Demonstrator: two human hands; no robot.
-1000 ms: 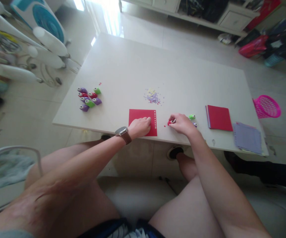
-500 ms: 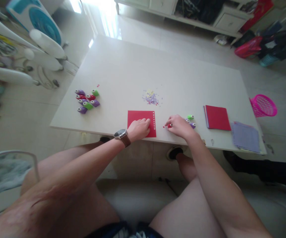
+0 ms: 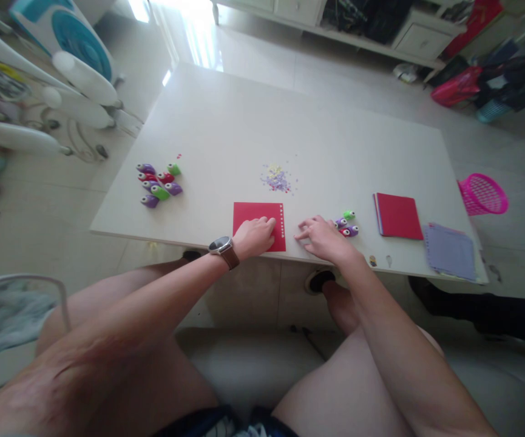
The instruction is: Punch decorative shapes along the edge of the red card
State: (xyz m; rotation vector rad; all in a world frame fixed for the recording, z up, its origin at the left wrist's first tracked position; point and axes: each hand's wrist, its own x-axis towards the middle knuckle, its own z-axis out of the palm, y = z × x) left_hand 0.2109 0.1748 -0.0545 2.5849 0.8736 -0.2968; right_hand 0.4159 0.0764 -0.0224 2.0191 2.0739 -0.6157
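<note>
A red paper sheet (image 3: 255, 212) lies near the table's front edge, with a column of small punched shapes down its right side. My left hand (image 3: 257, 235) rests flat on its lower right part, fingers on the paper. To the right of the sheet, my right hand (image 3: 319, 235) hovers low over or touches the table, its fingers spread and nothing seen in them. Just beyond that hand stand several small punches (image 3: 352, 230) in green, purple and red. Behind the sheet is a scattered pile of purple and yellow paper bits (image 3: 277, 179).
At the left of the white table (image 3: 226, 109) sits a cluster of punches (image 3: 159, 191). On the right are a red paper stack (image 3: 399, 216) and purple punched sheets (image 3: 450, 252). A pink basket (image 3: 484, 193) stands beyond the right edge. Part of another person shows at far right.
The red punch that was at my right fingers is now among the others on the right. My right hand has opened and shifted slightly left. My left hand stays on the sheet.
</note>
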